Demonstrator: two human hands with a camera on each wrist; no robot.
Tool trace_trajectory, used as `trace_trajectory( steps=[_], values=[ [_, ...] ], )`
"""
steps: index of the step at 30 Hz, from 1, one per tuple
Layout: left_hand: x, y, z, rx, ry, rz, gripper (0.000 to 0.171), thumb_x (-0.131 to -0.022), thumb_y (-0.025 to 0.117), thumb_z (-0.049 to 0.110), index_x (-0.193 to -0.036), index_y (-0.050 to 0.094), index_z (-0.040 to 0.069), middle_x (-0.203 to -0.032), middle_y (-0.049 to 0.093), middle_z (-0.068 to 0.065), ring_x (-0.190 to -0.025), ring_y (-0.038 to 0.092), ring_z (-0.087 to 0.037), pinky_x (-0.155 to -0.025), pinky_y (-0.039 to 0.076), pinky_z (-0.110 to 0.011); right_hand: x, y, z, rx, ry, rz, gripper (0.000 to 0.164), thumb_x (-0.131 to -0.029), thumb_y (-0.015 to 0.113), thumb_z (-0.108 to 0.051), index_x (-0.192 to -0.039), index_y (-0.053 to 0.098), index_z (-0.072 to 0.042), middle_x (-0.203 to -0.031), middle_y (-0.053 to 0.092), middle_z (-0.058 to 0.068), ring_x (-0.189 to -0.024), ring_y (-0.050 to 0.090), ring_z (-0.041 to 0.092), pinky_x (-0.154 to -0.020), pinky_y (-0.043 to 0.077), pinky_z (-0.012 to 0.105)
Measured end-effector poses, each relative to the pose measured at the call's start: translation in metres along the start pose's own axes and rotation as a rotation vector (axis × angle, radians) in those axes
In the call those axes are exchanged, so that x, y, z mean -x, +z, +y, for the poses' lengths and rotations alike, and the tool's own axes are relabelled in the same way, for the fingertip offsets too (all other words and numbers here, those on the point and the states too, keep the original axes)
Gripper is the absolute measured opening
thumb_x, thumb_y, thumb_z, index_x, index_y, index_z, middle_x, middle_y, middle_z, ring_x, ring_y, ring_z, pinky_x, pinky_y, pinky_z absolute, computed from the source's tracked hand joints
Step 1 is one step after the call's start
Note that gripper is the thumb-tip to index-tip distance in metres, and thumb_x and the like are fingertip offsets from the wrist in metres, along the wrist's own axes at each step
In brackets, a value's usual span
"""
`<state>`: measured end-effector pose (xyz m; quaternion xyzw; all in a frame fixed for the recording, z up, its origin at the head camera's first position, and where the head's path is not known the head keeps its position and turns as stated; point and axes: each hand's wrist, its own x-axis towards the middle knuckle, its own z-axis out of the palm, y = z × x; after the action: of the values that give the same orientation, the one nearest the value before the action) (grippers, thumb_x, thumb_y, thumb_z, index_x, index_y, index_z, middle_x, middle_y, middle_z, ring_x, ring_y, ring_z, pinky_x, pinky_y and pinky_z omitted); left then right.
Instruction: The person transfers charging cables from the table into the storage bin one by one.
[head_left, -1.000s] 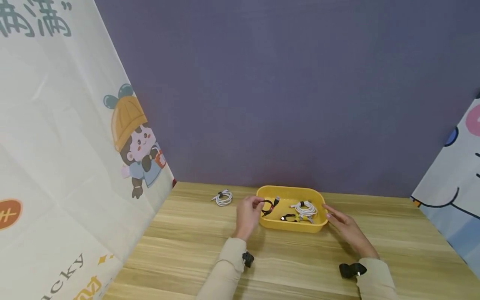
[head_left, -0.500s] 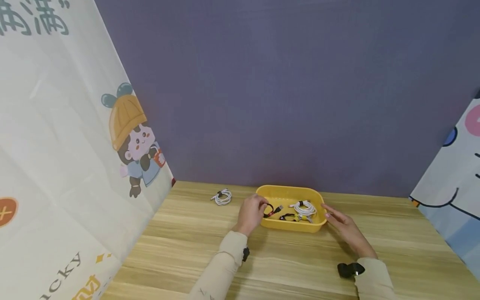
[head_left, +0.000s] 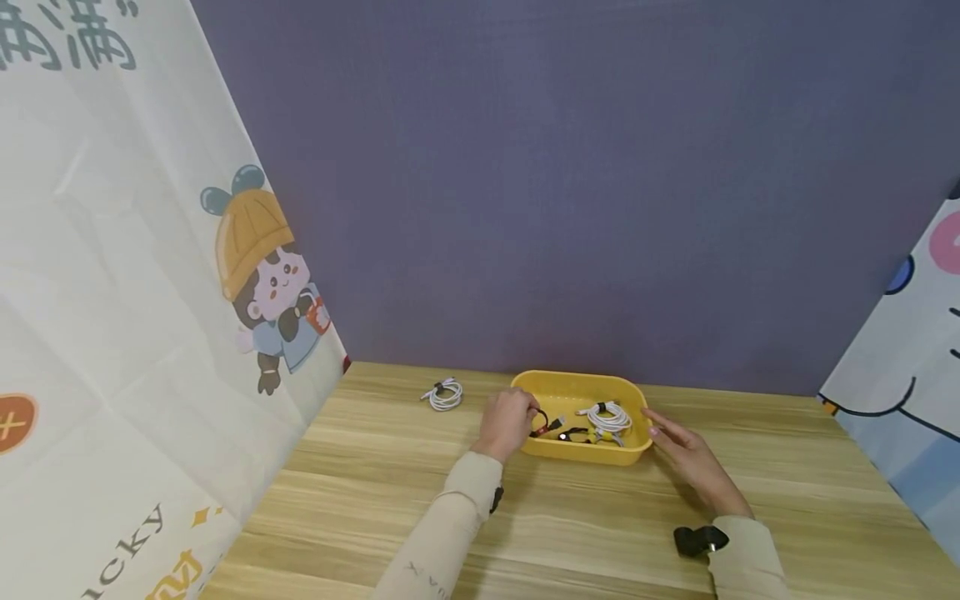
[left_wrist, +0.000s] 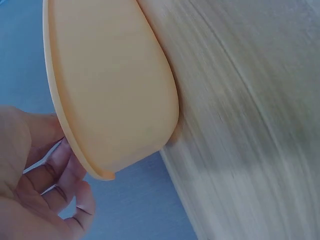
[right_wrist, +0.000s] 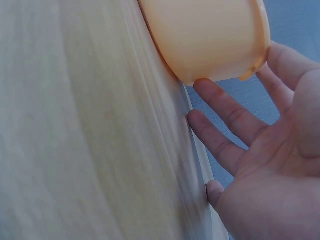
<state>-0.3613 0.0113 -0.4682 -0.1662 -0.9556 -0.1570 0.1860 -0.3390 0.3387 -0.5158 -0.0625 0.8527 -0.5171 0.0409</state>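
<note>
My left hand [head_left: 507, 421] reaches over the left end of a yellow plastic basket [head_left: 573, 452]. Its fingertips pinch the loop of a coiled black USB cable [head_left: 553, 424], which hangs low inside. In the left wrist view the basket wall [left_wrist: 115, 85] hides the cable and the fingertips of that hand [left_wrist: 40, 180]. At the basket's right end, my right hand [head_left: 697, 462] touches the wall and rim with extended fingers, seen also in the right wrist view as the hand [right_wrist: 270, 135]. A coiled white cable [head_left: 611, 417] and another small black cable [head_left: 573, 435] lie in the basket.
Left of the basket, a second coiled white cable [head_left: 446, 394] with a black tie lies on the wooden table [head_left: 585, 533]. A dark blue-grey backdrop [head_left: 570, 183] rises behind the table's far edge. Printed white sheets [head_left: 112, 250] flank both sides.
My left hand has moved slightly right and in over the basket. The black cable has gone lower, its plug now tipped down toward the floor of the basket. My right hand stays put.
</note>
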Motion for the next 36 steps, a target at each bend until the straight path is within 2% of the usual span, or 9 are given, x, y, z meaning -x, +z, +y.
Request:
trace_trajectory(
  steps=[2,5,8,13,22,28,36],
  values=[
    [-0.001,-0.001,0.002,-0.030,-0.001,-0.015,0.007,-0.093,0.076,0.018,-0.095,0.083,0.019,-0.094,0.078,0.004,-0.088,0.073,-0.017,-0.086,0.058,-0.033,0.000,0.001,-0.001,-0.015,0.006,-0.001,0.061,-0.108,0.047,-0.044,-0.160,0.035,-0.015,-0.168,0.026,0.020,-0.152,0.025,0.047,-0.118,0.029,0.064],
    [-0.002,-0.001,0.003,-0.063,-0.003,-0.030,0.006,-0.092,0.077,0.018,-0.093,0.083,0.020,-0.093,0.079,0.005,-0.088,0.074,-0.017,-0.089,0.057,-0.035,0.001,0.002,-0.001,-0.027,0.016,0.000,0.062,-0.108,0.048,-0.045,-0.160,0.035,-0.014,-0.168,0.025,0.020,-0.153,0.022,0.048,-0.119,0.025,0.068],
    [-0.004,0.001,0.005,-0.111,-0.002,-0.053,0.006,-0.090,0.078,0.020,-0.089,0.084,0.022,-0.088,0.079,0.008,-0.087,0.073,-0.016,-0.088,0.057,-0.036,0.000,0.002,-0.002,-0.029,0.022,0.001,0.062,-0.107,0.048,-0.045,-0.160,0.036,-0.014,-0.168,0.025,0.020,-0.153,0.021,0.049,-0.119,0.023,0.069],
    [-0.007,0.004,0.008,-0.201,0.005,-0.089,0.007,-0.082,0.083,0.021,-0.077,0.081,0.026,-0.080,0.077,0.011,-0.083,0.071,-0.016,-0.082,0.054,-0.036,0.000,0.002,-0.003,-0.028,0.030,-0.002,0.062,-0.107,0.048,-0.045,-0.160,0.035,-0.015,-0.168,0.024,0.020,-0.154,0.019,0.049,-0.119,0.022,0.070],
    [-0.010,0.009,0.011,-0.287,-0.023,-0.126,0.020,-0.079,0.084,0.020,-0.065,0.071,0.022,-0.081,0.075,0.004,-0.081,0.067,-0.018,-0.078,0.046,-0.035,0.001,0.003,-0.004,-0.028,0.034,-0.003,0.063,-0.107,0.049,-0.047,-0.160,0.035,-0.016,-0.169,0.023,0.019,-0.154,0.019,0.049,-0.118,0.022,0.071],
    [-0.013,0.014,0.011,-0.317,-0.035,-0.141,0.017,-0.079,0.083,0.022,-0.068,0.071,0.020,-0.083,0.075,0.002,-0.081,0.067,-0.018,-0.078,0.046,-0.036,0.001,0.002,-0.004,-0.024,0.037,-0.005,0.063,-0.107,0.048,-0.047,-0.160,0.035,-0.016,-0.168,0.024,0.019,-0.154,0.020,0.049,-0.118,0.023,0.070],
    [-0.016,0.013,0.014,-0.338,-0.063,-0.197,0.012,-0.081,0.082,0.025,-0.076,0.073,0.019,-0.088,0.077,0.001,-0.083,0.068,-0.018,-0.081,0.046,-0.038,0.001,0.002,-0.004,-0.024,0.046,-0.007,0.063,-0.107,0.048,-0.048,-0.161,0.035,-0.017,-0.169,0.024,0.019,-0.154,0.019,0.049,-0.118,0.023,0.070]
  ],
)
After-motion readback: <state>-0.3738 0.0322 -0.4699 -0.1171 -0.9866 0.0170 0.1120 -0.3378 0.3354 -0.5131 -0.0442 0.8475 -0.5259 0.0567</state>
